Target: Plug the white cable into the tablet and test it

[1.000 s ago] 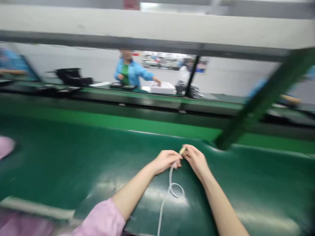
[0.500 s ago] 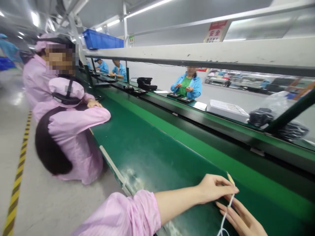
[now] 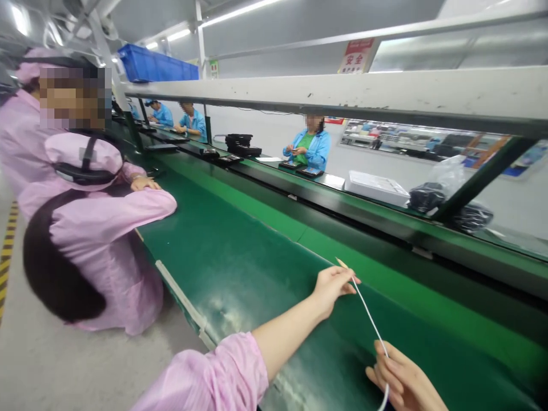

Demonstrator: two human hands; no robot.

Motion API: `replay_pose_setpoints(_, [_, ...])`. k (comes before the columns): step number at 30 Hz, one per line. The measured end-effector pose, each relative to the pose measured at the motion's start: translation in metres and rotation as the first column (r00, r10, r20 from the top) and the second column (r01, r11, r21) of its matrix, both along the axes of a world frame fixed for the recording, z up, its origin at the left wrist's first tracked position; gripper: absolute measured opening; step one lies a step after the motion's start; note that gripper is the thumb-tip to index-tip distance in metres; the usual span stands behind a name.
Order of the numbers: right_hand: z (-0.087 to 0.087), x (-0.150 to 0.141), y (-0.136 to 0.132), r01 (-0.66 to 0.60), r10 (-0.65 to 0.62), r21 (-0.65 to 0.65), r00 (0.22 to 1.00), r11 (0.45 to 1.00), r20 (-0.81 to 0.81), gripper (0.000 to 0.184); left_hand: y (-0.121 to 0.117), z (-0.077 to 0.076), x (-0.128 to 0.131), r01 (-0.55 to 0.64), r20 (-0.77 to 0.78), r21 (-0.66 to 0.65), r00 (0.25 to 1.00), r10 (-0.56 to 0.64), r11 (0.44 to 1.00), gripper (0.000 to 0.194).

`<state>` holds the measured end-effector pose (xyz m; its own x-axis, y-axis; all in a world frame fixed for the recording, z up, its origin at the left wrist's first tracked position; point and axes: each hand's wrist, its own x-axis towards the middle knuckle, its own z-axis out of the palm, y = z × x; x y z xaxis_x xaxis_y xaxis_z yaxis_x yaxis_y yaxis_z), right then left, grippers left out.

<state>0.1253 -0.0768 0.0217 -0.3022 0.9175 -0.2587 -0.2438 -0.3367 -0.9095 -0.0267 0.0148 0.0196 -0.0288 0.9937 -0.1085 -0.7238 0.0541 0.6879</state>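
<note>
My left hand (image 3: 336, 288) pinches one end of a thin white cable (image 3: 369, 317) above the green work surface (image 3: 240, 257). A pale yellowish tip (image 3: 341, 262) sticks out past its fingers. Lower and nearer, my right hand (image 3: 398, 374) has its fingers closed around the same cable. Between the two hands the cable runs straight and slanting. Below my right hand it hangs in a curve and leaves the bottom of the view.
A co-worker in pink (image 3: 103, 228) leans on the bench at the left, with another person behind. Across the line, a person in blue (image 3: 314, 148) sits near black trays. A white box (image 3: 377, 188) and bagged black items (image 3: 428, 197) lie on the far ledge.
My hands were close together and are now apart. The left hand has moved away from me along the bench, and the cable between them is now drawn straight. The view has shifted right.
</note>
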Motion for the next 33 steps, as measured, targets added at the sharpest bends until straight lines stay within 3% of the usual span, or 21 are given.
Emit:
replay_pose_setpoints(6, [0.006,0.000,0.002,0.126,-0.127,-0.024,0.989,0.992,-0.078,0.050,0.009,0.003,-0.021,-0.078,0.062,-0.003,0.995,0.078,0.997,0.044])
replay_pose_setpoints(10, [0.004,-0.001,0.003,0.120,-0.119,0.014,0.990,0.993,-0.076,0.045,0.018,0.005,-0.040,-0.139,0.095,-0.011,0.986,0.140,0.990,0.036])
replay_pose_setpoints(14, [-0.001,0.001,0.006,0.111,-0.112,0.087,0.994,0.990,0.008,0.049,0.020,0.006,-0.051,-0.126,0.079,-0.007,0.989,0.126,0.992,0.032])
replay_pose_setpoints(22, [-0.003,0.005,0.011,0.199,-0.201,0.094,0.980,0.975,0.009,0.042,0.014,0.005,-0.047,-0.005,-0.084,0.007,0.996,0.005,1.000,0.029])
replay_pose_setpoints(27, [-0.005,0.015,0.019,0.234,-0.232,0.023,0.971,0.972,-0.055,0.046,0.020,-0.006,-0.043,-0.041,-0.178,-0.039,0.984,0.034,0.998,0.016])
replay_pose_setpoints(33, [-0.006,0.016,0.018,0.250,-0.254,-0.042,0.956,0.967,-0.147,0.045,0.023,-0.009,-0.045,-0.058,-0.167,-0.062,0.985,0.047,0.996,0.020])
